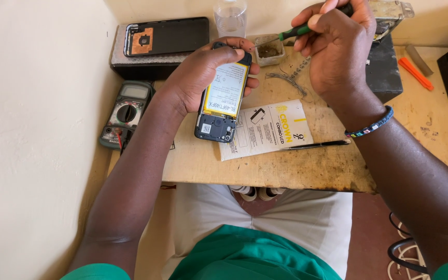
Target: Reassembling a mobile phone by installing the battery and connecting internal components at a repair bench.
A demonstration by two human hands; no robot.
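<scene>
Head view: looking down over a worn wooden desk (286, 171) set against a pale wall, with the person's lap below its near edge.
Left hand (203, 72): fingers wrapped around an opened phone (223, 98), holding it tilted above the middle of the desk, back side up.
Phone: its rear cover is off, so a yellow-edged battery and a dark circuit section at the lower end show.
Right hand (338, 46): closed around a green-handled screwdriver (296, 31), raised over the far edge of the desk; the thin metal tip points left toward the top end of the phone.
Wrist: a beaded bracelet (372, 125) circles the right wrist.
Far left corner: a dark phone back cover (167, 36) lies on a grey block.
Left edge: a multimeter (126, 113) rests partly off the desk.
Middle: a printed white paper sleeve (270, 129) lies flat under the phone, with a thin dark tool (315, 145) just beside it.
Far edge: a clear bottle (231, 16) and a small square tray (270, 52) stand near the screwdriver tip.
Right side: an orange pry tool (416, 73) lies well apart from the hands.
</scene>
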